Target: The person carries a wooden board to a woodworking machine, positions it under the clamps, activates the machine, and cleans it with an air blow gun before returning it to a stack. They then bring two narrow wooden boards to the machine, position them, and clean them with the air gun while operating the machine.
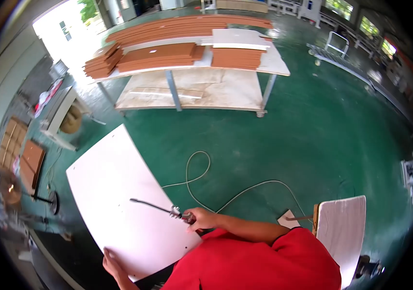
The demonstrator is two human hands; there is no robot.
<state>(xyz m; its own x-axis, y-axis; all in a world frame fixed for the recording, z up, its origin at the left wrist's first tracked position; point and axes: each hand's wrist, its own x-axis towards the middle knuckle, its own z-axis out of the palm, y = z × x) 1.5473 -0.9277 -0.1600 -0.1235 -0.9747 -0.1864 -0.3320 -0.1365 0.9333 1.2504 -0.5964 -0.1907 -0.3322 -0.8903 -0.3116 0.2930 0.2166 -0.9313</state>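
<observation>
A large white panel [119,193] with small dark holes lies tilted in front of me, at the lower left. My right hand [199,219] is wrapped round the handle of an air blow gun [176,212] at the panel's right edge. The gun's long thin dark nozzle points left over the panel's surface. My left hand [112,263] is at the panel's lower left edge, with fingers against the rim; its underside is hidden, so how firmly it grips cannot be made out.
Ahead, a table [276,63] bears stacks of brown boards [158,55]. A thin hose [245,189] loops over the green floor. A white-topped stand [342,227] is at my right, a flat trolley [342,63] at the far right, and a workbench [56,116] at the left.
</observation>
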